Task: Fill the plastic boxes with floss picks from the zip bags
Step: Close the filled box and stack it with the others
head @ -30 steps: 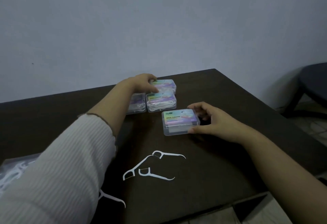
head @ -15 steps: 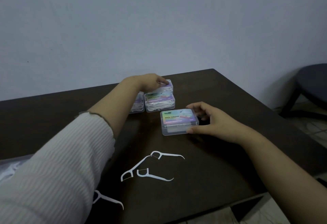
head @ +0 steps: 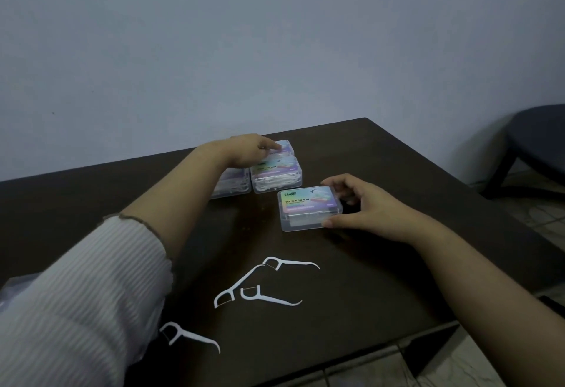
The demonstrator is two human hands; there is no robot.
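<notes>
**Both hands on boxes, four picks loose on the tabletop**

The right hand point(head: 367, 206) holds the nearest plastic box point(head: 308, 209) at its right side: thumb on the near corner, fingers curled round the far corner, so its grip pinches the box. The lid is closed and carries a colourful label. This box lies flat on the dark tabletop point(head: 397, 279).

Farther away and to the left of that grip, the left hand point(head: 244, 149) lies on the far box point(head: 286, 146), fingers stretched almost straight over the lid, touching it; the grip looks spread, not closed round. Just below this hand is a filled box point(head: 276, 177) w/ white picks visible through the wall, and beside it, partly hidden under the wrist, a third box point(head: 230, 186).

Near the person, between both forearms, three floss picks point(head: 260, 285) lie loose, two of them touching. A fourth pick point(head: 189, 336) lies close to the white ribbed sleeve point(head: 76, 304). Under that sleeve a clear zip bag point(head: 18, 287) shows at the left edge; contents cannot be told.
</notes>
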